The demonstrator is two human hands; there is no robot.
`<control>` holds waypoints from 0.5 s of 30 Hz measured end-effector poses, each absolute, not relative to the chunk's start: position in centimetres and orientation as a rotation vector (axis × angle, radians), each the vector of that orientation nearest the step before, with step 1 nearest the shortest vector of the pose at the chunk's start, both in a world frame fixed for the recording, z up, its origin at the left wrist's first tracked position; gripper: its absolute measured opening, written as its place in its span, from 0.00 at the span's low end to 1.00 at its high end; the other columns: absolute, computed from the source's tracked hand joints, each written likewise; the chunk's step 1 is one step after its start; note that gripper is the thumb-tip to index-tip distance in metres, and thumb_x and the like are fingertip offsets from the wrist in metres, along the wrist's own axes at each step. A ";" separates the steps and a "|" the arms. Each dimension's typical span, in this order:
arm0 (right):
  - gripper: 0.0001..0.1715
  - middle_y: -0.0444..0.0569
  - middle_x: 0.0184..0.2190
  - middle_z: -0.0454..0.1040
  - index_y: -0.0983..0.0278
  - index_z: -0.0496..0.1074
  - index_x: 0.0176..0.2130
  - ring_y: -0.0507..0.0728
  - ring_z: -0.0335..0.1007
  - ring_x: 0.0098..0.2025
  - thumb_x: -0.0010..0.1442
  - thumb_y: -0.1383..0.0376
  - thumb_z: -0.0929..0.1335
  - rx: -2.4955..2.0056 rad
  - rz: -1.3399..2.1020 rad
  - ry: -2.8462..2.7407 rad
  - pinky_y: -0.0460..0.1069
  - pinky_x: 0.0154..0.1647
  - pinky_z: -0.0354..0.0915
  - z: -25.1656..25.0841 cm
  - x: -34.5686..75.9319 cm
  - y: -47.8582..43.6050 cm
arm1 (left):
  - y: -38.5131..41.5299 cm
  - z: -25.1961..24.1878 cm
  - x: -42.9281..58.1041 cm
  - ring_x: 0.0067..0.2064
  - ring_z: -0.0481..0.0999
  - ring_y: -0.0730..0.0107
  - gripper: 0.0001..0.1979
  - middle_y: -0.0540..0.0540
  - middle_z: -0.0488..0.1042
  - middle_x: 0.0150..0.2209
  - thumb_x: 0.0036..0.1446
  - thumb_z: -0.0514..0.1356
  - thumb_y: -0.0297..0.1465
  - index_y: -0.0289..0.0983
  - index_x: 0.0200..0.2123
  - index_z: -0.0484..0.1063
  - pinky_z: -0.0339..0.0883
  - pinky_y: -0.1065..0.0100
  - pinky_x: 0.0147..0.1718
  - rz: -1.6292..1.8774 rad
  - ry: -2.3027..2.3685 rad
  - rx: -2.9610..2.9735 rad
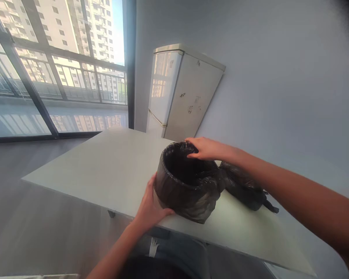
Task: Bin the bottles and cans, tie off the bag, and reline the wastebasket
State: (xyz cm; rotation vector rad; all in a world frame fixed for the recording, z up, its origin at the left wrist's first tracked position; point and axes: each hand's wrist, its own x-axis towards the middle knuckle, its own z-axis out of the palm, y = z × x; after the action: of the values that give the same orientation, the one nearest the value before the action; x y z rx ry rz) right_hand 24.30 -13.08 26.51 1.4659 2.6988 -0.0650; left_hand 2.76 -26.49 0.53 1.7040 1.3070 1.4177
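Observation:
A round bin (168,190) stands near the front edge of the white table, tilted in my view. A black garbage bag (200,197) lines it and folds down over its outside, bunched and wrinkled on the right. My left hand (151,205) grips the lower left side of the bin, thumb toward the front. At the back of the rim, my right hand (200,148) pinches the bag's edge, its thumb inside the opening. The inside is dark. Right of the bin lies a bundle of black plastic (244,190), partly hidden by my right forearm.
The white table (104,166) stretches away to the left and right. A white refrigerator (189,93) stands behind it against a grey wall. Large sliding glass doors (58,77) are at the left. Part of a dark seat (186,248) shows under the front edge.

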 end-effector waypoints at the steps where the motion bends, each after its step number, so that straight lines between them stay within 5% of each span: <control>1: 0.26 0.55 0.48 0.81 0.61 0.73 0.58 0.63 0.78 0.47 0.61 0.63 0.74 1.496 -0.106 2.636 0.51 0.42 0.69 25.7 24.3 -12.5 | -26.4 0.6 3.2 0.73 0.60 0.37 0.68 0.34 0.56 0.73 0.40 0.80 0.36 0.49 0.76 0.41 0.59 0.38 0.68 1.407 1.331 1.700; 4: 0.16 0.50 0.41 0.82 0.59 0.77 0.48 0.60 0.78 0.42 0.59 0.69 0.72 1.555 -0.091 2.626 0.48 0.36 0.65 24.0 24.2 -10.9 | -25.3 0.8 3.9 0.72 0.63 0.40 0.63 0.34 0.59 0.72 0.45 0.78 0.36 0.48 0.76 0.42 0.63 0.42 0.67 1.404 1.327 1.762; 9: 0.11 0.51 0.41 0.82 0.61 0.78 0.43 0.61 0.78 0.43 0.57 0.67 0.72 1.742 -0.078 2.645 0.48 0.38 0.66 23.5 24.5 -8.9 | -22.6 0.9 2.8 0.73 0.61 0.44 0.59 0.37 0.58 0.73 0.50 0.76 0.36 0.50 0.76 0.43 0.59 0.43 0.70 1.480 1.369 1.890; 12: 0.21 0.54 0.47 0.82 0.61 0.76 0.52 0.63 0.78 0.48 0.59 0.63 0.74 1.793 -0.141 2.630 0.50 0.46 0.70 23.7 25.4 -8.2 | -22.0 0.0 2.1 0.72 0.63 0.45 0.62 0.36 0.58 0.73 0.48 0.77 0.41 0.50 0.76 0.41 0.60 0.44 0.69 1.465 1.368 1.877; 15: 0.41 0.58 0.54 0.79 0.62 0.64 0.67 0.65 0.78 0.51 0.61 0.53 0.75 1.922 -0.305 2.675 0.57 0.55 0.71 23.9 27.2 -8.2 | -22.4 -0.8 1.9 0.68 0.68 0.44 0.64 0.34 0.64 0.70 0.44 0.78 0.43 0.47 0.75 0.43 0.63 0.44 0.66 1.395 1.383 1.811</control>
State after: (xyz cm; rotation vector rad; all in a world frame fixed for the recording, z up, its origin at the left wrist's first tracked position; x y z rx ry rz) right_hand 27.20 -8.18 23.91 1.9221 2.6749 -0.3053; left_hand 1.88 -22.42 -0.85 1.8112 1.3832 1.3953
